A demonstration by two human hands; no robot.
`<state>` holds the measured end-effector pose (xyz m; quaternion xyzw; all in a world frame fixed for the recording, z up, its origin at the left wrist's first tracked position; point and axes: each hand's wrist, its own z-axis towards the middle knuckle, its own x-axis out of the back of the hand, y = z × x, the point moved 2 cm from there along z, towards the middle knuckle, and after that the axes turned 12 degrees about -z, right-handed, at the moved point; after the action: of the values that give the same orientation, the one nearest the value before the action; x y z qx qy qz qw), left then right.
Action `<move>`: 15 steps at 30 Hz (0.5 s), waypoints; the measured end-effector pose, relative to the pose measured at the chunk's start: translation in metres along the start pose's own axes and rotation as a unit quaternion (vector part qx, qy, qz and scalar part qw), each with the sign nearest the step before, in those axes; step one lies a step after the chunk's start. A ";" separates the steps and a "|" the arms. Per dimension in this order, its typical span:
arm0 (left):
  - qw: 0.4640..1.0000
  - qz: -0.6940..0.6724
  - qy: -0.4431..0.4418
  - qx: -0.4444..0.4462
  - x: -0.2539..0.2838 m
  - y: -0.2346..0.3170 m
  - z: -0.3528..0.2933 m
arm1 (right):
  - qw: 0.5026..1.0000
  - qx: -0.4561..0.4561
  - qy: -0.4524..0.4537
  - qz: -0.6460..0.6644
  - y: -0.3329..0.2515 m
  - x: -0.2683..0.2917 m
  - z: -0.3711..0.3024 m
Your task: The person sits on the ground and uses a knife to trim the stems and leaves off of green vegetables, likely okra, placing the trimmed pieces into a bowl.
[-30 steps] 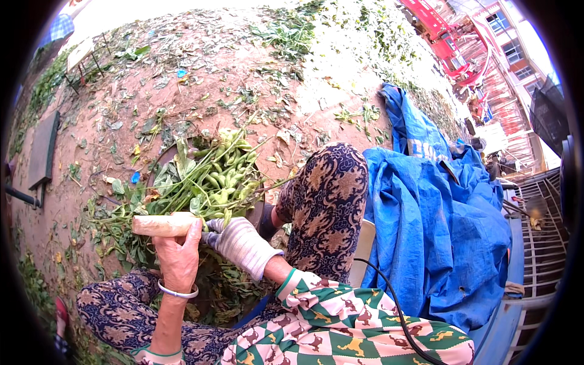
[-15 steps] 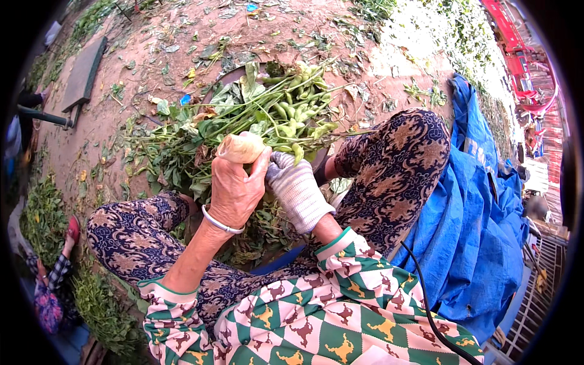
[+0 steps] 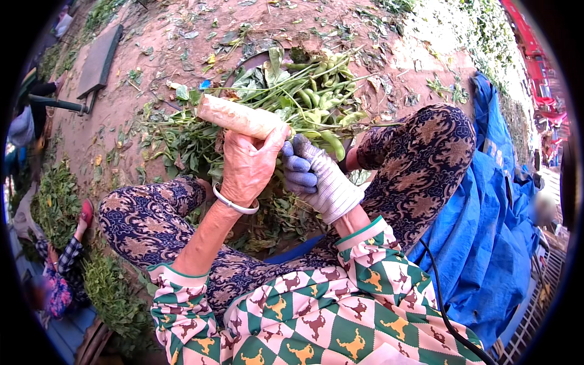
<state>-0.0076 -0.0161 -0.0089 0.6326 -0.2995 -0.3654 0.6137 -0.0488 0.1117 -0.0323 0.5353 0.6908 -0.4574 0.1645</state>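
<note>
Cylinder [image 3: 240,116], pale cream, one; clasped in the bare left grip [image 3: 249,160], slanting, its far end up and to the left, its near end by the thumb. Bangle [image 3: 234,202], silvery, worn just behind that grip. Glove [image 3: 338,198], knitted, whitish with blue-violet fingers, on the right grip [image 3: 309,173], which is curled just beside the left; whether it pinches a stem cannot be told. Soybean pods [image 3: 319,97], green, clustered, beyond the right grip; one plump pod [image 3: 332,145] near its thumb. Soybean stalks [image 3: 173,141], leafy, beyond and to the left of the left grip. Round rim [image 3: 251,61], dark, beyond both grips, mostly covered by foliage. Trousers [image 3: 420,161], navy with tan scrolls, one leg to either side of the grips. Tarpaulin [image 3: 486,237], blue, rumpled, well to the right of the right grip. Board [image 3: 100,62], dark, flat, well beyond the left grip, leftward.
</note>
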 end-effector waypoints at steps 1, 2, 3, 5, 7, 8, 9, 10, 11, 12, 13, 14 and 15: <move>1.000 0.012 -0.003 -0.006 0.001 -0.001 0.000 | 0.999 -0.008 0.013 -0.032 -0.002 -0.001 -0.001; 1.000 0.025 -0.006 -0.012 0.002 -0.001 0.000 | 0.997 -0.015 0.026 -0.065 -0.006 -0.005 -0.002; 0.999 0.036 -0.011 -0.002 0.002 -0.001 -0.001 | 0.915 -0.022 0.180 -0.359 -0.021 -0.017 -0.001; 0.996 0.084 -0.043 0.003 -0.004 0.007 -0.003 | 0.790 0.129 0.217 -0.558 -0.008 0.015 0.013; 0.990 0.123 -0.068 0.007 -0.003 0.012 -0.002 | 0.563 0.308 0.272 -0.717 -0.007 0.011 0.010; 0.992 0.110 -0.057 0.016 -0.001 0.010 -0.004 | 0.572 0.277 0.273 -0.722 -0.004 0.011 0.009; 0.994 0.097 -0.045 0.025 0.002 0.007 -0.006 | 0.580 0.246 0.272 -0.727 -0.002 0.009 0.007; 0.995 0.080 -0.041 0.032 0.001 0.006 -0.006 | 0.585 0.214 0.279 -0.730 -0.004 0.006 0.004; 0.995 0.087 -0.042 0.026 0.000 0.006 -0.005 | 0.509 0.238 0.271 -0.782 -0.006 0.003 0.001; 0.994 0.094 -0.042 0.021 -0.001 0.006 -0.004 | 0.544 0.238 0.248 -0.766 -0.006 0.007 0.002; 0.994 0.102 -0.041 0.014 -0.003 0.006 -0.004 | 0.577 0.239 0.223 -0.748 -0.005 0.011 0.005; 0.994 0.100 -0.037 0.017 -0.005 0.008 -0.004 | 0.610 0.240 0.198 -0.729 -0.005 0.013 0.006; 0.994 0.098 -0.034 0.019 -0.008 0.011 -0.004 | 0.609 0.223 0.184 -0.738 -0.004 0.015 0.006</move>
<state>-0.0080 -0.0081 0.0029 0.5991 -0.3876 -0.3185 0.6240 -0.0591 0.1162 -0.0445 -0.0630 0.7443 -0.4561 -0.4838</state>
